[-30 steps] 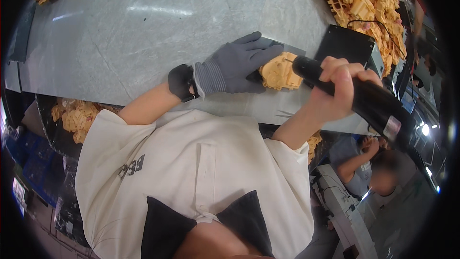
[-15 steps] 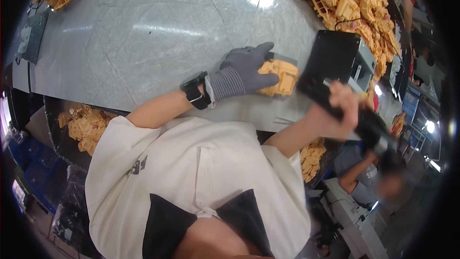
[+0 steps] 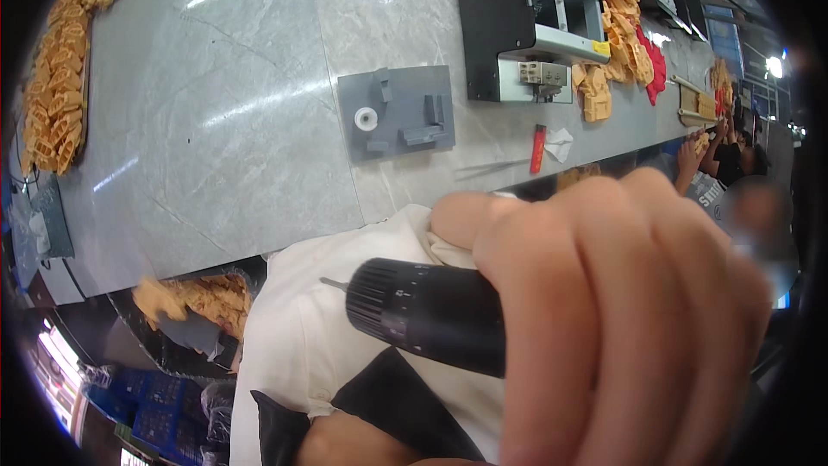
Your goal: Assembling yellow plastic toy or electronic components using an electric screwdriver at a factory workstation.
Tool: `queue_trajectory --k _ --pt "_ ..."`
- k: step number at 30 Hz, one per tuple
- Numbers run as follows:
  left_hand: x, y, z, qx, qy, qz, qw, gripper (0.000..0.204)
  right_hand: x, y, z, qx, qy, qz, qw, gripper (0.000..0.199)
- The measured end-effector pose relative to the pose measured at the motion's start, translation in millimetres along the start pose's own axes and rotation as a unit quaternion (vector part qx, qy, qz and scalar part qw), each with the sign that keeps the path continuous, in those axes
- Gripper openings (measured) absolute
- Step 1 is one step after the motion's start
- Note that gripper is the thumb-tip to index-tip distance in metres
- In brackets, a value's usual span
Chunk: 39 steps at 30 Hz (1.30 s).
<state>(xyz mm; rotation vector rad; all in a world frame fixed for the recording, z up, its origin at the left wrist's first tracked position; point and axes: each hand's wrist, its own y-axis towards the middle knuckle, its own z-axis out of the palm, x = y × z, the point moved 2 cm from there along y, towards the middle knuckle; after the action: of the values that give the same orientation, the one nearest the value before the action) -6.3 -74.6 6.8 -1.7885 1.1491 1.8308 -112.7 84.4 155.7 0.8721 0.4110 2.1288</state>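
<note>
My right hand point(image 3: 621, 311), bare, is large in the foreground with its fingers wrapped round a black electric screwdriver point(image 3: 414, 311). The thin bit points left, in front of my cream shirt. Down at the lower left, my left hand point(image 3: 191, 334) in a grey glove is over a dark bin of yellow-orange plastic parts point(image 3: 226, 298). A blurred yellow-orange plastic part point(image 3: 159, 298) lies against its fingers, which are too smeared to show whether they grip it. On the table, a grey fixture plate point(image 3: 414, 91) carries small raised blocks and a white ring point(image 3: 366, 119).
A black and silver box-shaped machine point(image 3: 496, 17) stands beyond the fixture. Yellow-orange parts pile up along the table's far left point(image 3: 56, 95) and behind the machine. A slim red object point(image 3: 538, 149) and a crumpled white tissue point(image 3: 559, 145) lie near the right edge. Other people sit farther right.
My left hand has left the fixture for the bin at lower left, and the fixture now has no yellow-orange part on it. The screwdriver has come close to the camera. The view has shifted.
</note>
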Motion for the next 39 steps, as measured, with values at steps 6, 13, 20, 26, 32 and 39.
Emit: queue_trajectory --k 6,13,20,26,32,39 --pt "-3.8 2.2 -62.7 -0.048 0.169 0.031 0.984 0.043 -4.8 0.7 -7.9 0.019 0.014 -0.005 1.0 0.014" --pt "-36.5 38.3 -101.6 -0.089 0.372 0.109 0.918 0.037 2.1 3.7 -18.4 0.066 0.033 -0.057 0.996 0.013" --pt "-16.3 229.2 142.5 0.167 0.32 0.326 0.874 0.027 51.7 -16.0 -56.9 0.185 -0.072 -0.008 0.98 0.008" --pt "44.3 304.4 223.9 0.325 0.559 0.1 0.756 0.043 64.3 -63.0 -133.8 0.069 -0.064 -0.016 0.995 0.024" --pt "30.4 300.4 209.6 0.282 0.56 0.22 0.748 0.041 72.5 -59.5 -137.0 0.02 -0.142 -0.021 0.989 0.026" --pt "21.4 257.5 175.2 0.326 0.532 0.202 0.755 0.048 66.3 -51.5 -154.1 0.051 -0.133 0.004 0.99 0.031"
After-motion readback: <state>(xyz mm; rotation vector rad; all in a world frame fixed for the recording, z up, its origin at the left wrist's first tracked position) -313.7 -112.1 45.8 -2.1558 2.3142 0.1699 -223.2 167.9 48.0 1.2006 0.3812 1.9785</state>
